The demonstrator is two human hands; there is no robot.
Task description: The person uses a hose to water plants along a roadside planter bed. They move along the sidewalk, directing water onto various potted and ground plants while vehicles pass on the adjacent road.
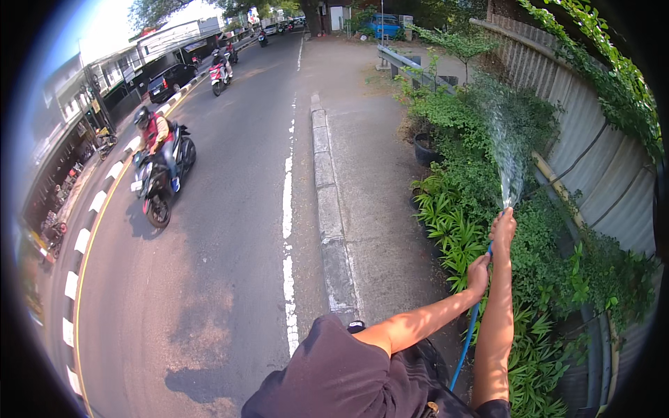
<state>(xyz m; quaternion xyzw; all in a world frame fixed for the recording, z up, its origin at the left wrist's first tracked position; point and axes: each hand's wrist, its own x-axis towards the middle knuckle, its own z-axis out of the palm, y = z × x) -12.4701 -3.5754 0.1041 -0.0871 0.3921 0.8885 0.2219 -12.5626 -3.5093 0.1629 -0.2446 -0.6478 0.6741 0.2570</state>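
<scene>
A blue garden hose (465, 342) runs up from beside my body into both hands. My right hand (503, 230) is closed around its outlet end, with the thumb side at the opening. Just below it, my left hand (478, 274) grips the same hose. A fanned spray of water (504, 151) shoots from the hose end away from me. The water falls over leafy green shrubs (462, 141). Lower plants with long narrow leaves (452, 222) grow beside my hands. The hose mouth itself is mostly hidden by my fingers.
A corrugated metal fence (601, 172) borders the plants on the right, with a black plant pot (426, 149) at the pavement side. A raised kerb (326, 204) separates pavement from road. A motorcycle with a rider (162, 167) is on the road. A metal guardrail (413, 68) stands ahead.
</scene>
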